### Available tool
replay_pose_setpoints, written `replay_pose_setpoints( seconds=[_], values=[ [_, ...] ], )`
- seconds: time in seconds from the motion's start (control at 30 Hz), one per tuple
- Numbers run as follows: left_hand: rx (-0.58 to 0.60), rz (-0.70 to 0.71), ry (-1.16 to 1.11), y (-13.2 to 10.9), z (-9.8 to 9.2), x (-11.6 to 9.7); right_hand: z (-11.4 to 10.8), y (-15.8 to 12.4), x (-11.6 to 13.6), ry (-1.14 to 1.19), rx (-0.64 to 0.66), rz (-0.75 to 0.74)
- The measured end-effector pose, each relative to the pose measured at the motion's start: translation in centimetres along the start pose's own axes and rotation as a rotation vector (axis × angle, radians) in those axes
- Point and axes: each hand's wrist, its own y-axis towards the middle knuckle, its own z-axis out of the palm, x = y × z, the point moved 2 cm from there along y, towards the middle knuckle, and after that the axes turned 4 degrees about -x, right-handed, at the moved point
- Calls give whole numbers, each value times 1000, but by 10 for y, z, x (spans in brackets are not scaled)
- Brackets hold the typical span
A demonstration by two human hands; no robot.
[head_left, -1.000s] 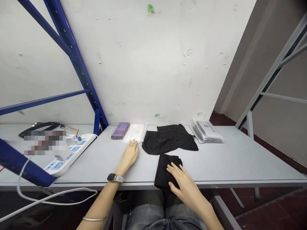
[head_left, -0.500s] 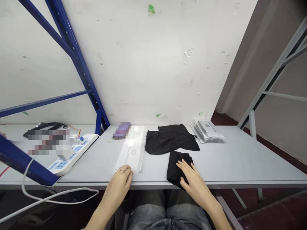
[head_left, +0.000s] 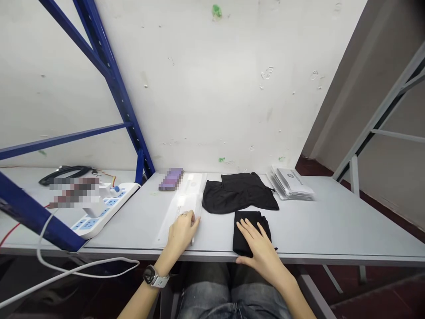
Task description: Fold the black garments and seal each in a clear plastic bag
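Observation:
My left hand [head_left: 183,230] rests on a translucent white plastic bag [head_left: 168,221] with printed lettering, its fingers curled in at the bag's right edge. The fingertips are partly hidden. Fingers apart, my right hand [head_left: 259,241] lies flat over a folded black cloth [head_left: 242,219] near the table's front edge. Behind the folded piece, more black fabric [head_left: 232,195] is spread out loosely.
A stack of filled white printed bags [head_left: 292,184] sits at the back right of the grey table [head_left: 338,221]. A purple, blurred phone-like object [head_left: 171,179] lies at the back left. Further left are a power strip [head_left: 109,210], a white cable [head_left: 83,268] and a blue metal frame [head_left: 116,84].
My left hand has moved forward and right over the plastic bag, and a wristwatch now shows. My right hand has spread flatter on the folded black cloth, which looks squarer. The view has shifted slightly.

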Motion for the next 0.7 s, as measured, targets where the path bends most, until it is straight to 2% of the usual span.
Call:
replay_pose_setpoints(
  seconds=[0.2, 0.33, 0.5, 0.57, 0.63, 0.7],
  values=[
    [56, 10, -50, -12, -2, 17, -10, -9, -9, 218, 43, 19],
    [67, 27, -154, -14, -1, 25, -13, -11, -10, 273, 39, 48],
    [-37, 14, -218, -19, 4, 28, -7, -12, -11, 299, -55, 95],
    [-143, 14, -246, -24, 5, 23, -2, -11, -10, 319, -133, 138],
    [-259, 99, -273, -29, 7, 11, 3, -8, -7, 344, -231, 206],
    [-303, 254, -268, -32, 10, -8, 9, -3, 2, 365, -332, 275]
  ],
)
